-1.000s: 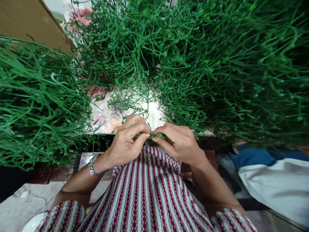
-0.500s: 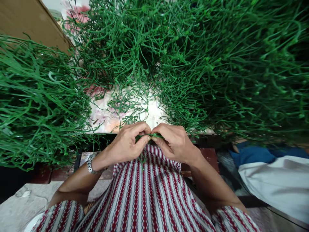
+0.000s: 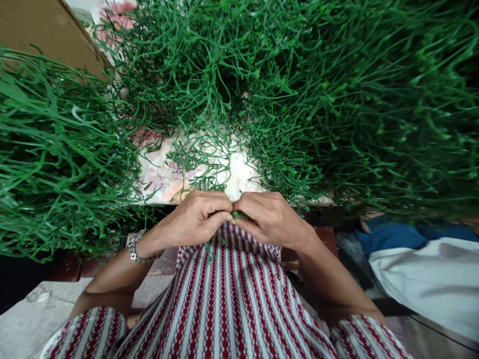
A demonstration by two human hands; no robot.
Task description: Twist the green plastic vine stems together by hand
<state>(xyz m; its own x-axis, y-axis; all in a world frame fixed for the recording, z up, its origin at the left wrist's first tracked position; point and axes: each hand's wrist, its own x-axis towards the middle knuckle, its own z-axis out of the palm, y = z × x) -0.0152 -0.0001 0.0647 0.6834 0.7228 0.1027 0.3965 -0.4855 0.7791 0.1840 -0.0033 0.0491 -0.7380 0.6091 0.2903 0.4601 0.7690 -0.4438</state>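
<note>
My left hand (image 3: 198, 219) and my right hand (image 3: 267, 217) meet knuckle to knuckle just above my red-and-white striped shirt (image 3: 228, 299). Both pinch the same thin green plastic sprig (image 3: 239, 215); only a short piece shows between the fingertips, and a loose green end hangs below my left hand. A metal bracelet (image 3: 135, 249) circles my left wrist. Just beyond the hands, a few spread green sprigs (image 3: 198, 154) lie on a floral-printed table surface (image 3: 164, 179).
Big heaps of green plastic stems fill the left (image 3: 56, 149), the back (image 3: 194, 60) and the right (image 3: 366, 109). A brown cardboard box (image 3: 41, 30) stands at top left. Blue and white cloth (image 3: 422, 264) lies at right. Grey stone floor (image 3: 26, 319) shows at bottom left.
Both hands have closed together until the knuckles touch, hiding most of the sprig. The view has shifted slightly.
</note>
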